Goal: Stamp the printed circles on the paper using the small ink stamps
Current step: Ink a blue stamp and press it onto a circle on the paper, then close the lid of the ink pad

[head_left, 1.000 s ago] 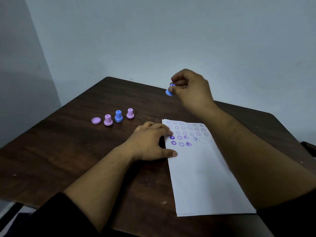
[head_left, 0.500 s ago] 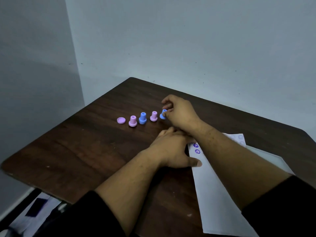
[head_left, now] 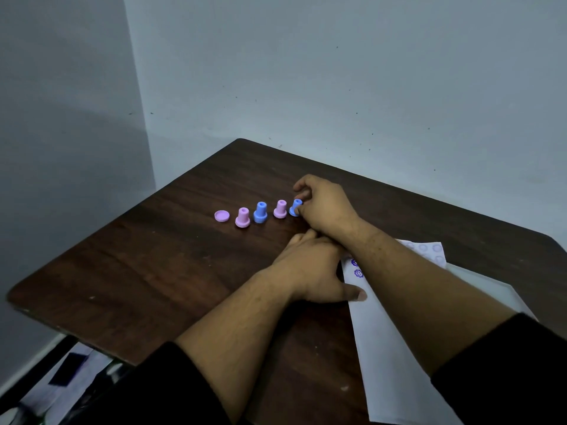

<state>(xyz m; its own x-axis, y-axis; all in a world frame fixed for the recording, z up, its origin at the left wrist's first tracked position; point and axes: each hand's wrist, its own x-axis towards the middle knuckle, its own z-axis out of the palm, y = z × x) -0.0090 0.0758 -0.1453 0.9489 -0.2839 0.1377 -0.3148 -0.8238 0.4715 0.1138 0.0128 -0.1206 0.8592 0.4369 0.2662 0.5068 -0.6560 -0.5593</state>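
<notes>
A row of small stamps stands on the dark wooden table (head_left: pixel 153 265): a pink stamp (head_left: pixel 242 218), a blue stamp (head_left: pixel 260 212), another pink stamp (head_left: pixel 280 209), and at the right end a blue stamp (head_left: pixel 295 207). My right hand (head_left: pixel 325 207) has its fingertips closed on that last blue stamp, which rests on the table. A loose pink cap (head_left: pixel 221 215) lies at the row's left end. My left hand (head_left: pixel 313 271) lies flat, thumb on the white paper (head_left: pixel 395 348). Purple stamped marks (head_left: pixel 358 273) and faint printed circles (head_left: pixel 429 250) show beside my right forearm, which hides most rows.
The table's far corner meets the grey wall. Its left and near edges drop off to the floor, where papers and dark clutter (head_left: pixel 70 372) lie. A small white speck (head_left: pixel 344 388) sits on the wood near the paper's lower left.
My right hand carried the blue stamp from above the paper leftward and down to the end of the stamp row. The view swung left. My left hand stayed on the paper.
</notes>
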